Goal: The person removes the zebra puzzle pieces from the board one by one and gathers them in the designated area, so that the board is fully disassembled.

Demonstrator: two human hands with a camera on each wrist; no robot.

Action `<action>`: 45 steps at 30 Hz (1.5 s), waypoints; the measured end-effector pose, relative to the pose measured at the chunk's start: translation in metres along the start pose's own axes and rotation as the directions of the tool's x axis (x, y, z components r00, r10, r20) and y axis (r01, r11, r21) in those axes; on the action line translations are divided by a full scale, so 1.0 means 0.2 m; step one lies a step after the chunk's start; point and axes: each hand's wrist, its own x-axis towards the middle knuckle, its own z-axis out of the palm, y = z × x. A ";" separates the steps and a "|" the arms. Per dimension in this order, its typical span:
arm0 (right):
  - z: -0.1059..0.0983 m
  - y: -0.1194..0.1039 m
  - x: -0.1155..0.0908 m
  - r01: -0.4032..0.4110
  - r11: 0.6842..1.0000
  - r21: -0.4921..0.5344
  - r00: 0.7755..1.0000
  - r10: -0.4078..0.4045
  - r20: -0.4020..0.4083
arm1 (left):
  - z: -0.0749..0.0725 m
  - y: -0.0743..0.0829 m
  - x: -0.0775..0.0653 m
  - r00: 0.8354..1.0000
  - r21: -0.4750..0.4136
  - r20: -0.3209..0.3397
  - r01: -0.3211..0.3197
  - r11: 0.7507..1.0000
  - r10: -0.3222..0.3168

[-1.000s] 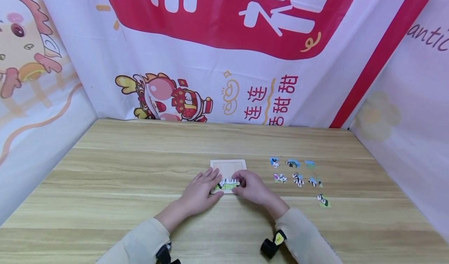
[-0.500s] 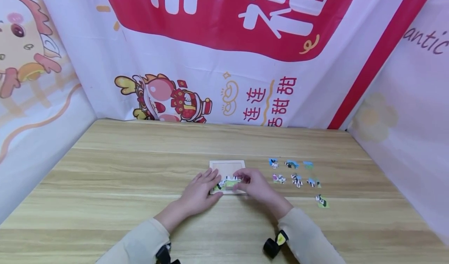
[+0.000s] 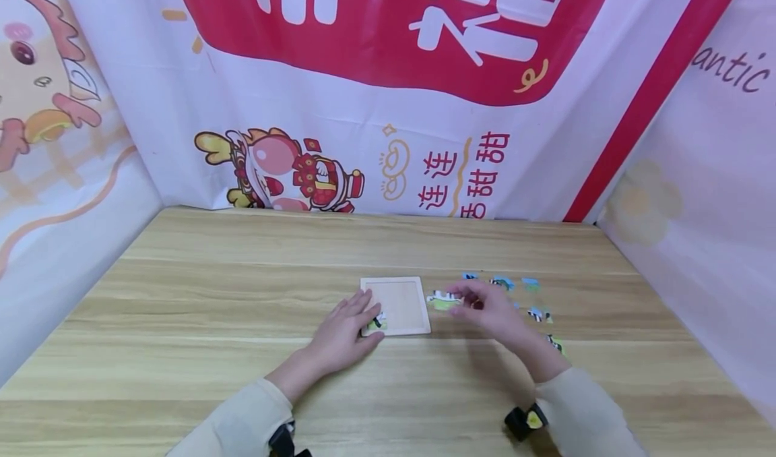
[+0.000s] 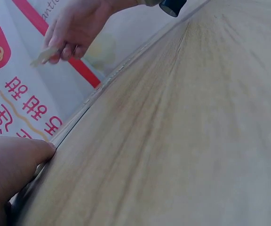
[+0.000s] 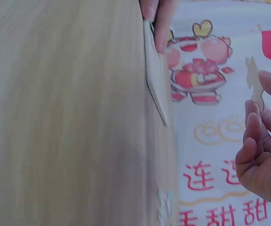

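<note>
My right hand [image 3: 494, 312] pinches a jigsaw puzzle piece [image 3: 444, 300] with a black, white and green print, above the table just right of the puzzle frame. The right wrist view shows the thin wooden edge of this puzzle piece [image 5: 254, 82] between thumb and fingers. With its fingers laid out straight, my left hand [image 3: 344, 325] rests on the left side of the square wooden puzzle frame [image 3: 426, 307]. One printed puzzle piece [image 3: 379, 321] lies in the frame's lower left corner, partly covered by the left hand.
Several loose puzzle pieces [image 3: 530, 284] lie on the wooden table [image 3: 242, 268] to the right, some hidden behind the right hand. A printed cloth [image 3: 339, 93] hangs behind the table's far edge. Each wrist bears a black camera [image 3: 517, 423].
The right hand has lifted the puzzle piece out of the frame's lower part and carried it right, past the frame's edge. The left hand has stayed on the frame.
</note>
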 end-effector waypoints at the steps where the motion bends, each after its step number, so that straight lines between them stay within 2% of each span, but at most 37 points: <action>1: -0.03 0.00 -0.01 -0.006 1.000 0.003 1.000 0.006 -0.008 | 0.00 0.00 0.00 1.000 -0.002 0.002 0.004 1.000 -0.004; 7: -0.19 0.07 -0.09 -0.017 0.999 0.028 0.999 0.018 -0.032 | 0.00 -0.01 0.00 1.000 -0.005 0.009 0.008 1.000 -0.008; 11: -0.28 0.15 -0.16 -0.022 1.000 -0.021 0.999 0.021 -0.046 | 0.01 -0.01 0.00 1.000 -0.009 0.019 0.002 1.000 -0.002; 16: -0.34 0.24 -0.23 -0.040 0.997 -0.063 0.998 0.036 -0.053 | 0.00 -0.01 0.00 1.000 -0.020 0.024 0.010 1.000 -0.009; 21: -0.38 0.35 -0.29 -0.020 0.999 -0.038 0.999 0.019 -0.026 | -0.01 -0.02 0.01 1.000 -0.027 0.017 -0.001 1.000 0.001; 25: -0.40 0.42 -0.32 0.024 0.999 -0.022 1.000 -0.023 0.014 | -0.01 -0.03 0.01 1.000 -0.032 0.020 -0.003 0.999 0.004; 28: -0.40 0.45 -0.33 0.003 0.999 -0.048 0.999 -0.001 0.047 | 0.00 -0.03 0.01 1.000 -0.036 0.021 -0.004 0.999 0.004; 32: -0.39 0.49 -0.34 -0.080 0.996 -0.039 0.994 0.082 0.076 | -0.01 -0.03 0.01 1.000 -0.045 0.018 -0.011 0.999 0.012; 35: -0.37 0.53 -0.34 -0.094 0.996 0.001 0.994 0.094 0.062 | -0.01 -0.02 0.01 1.000 -0.046 0.020 -0.014 0.999 0.015; 39: -0.35 0.55 -0.34 -0.063 0.998 0.019 0.998 0.063 0.018 | -0.01 -0.02 0.01 1.000 -0.042 0.024 -0.010 0.999 0.011; 45: -0.33 0.56 -0.33 -0.074 0.997 -0.031 0.997 0.073 -0.024 | -0.01 -0.02 0.01 1.000 -0.045 0.020 -0.017 0.999 0.018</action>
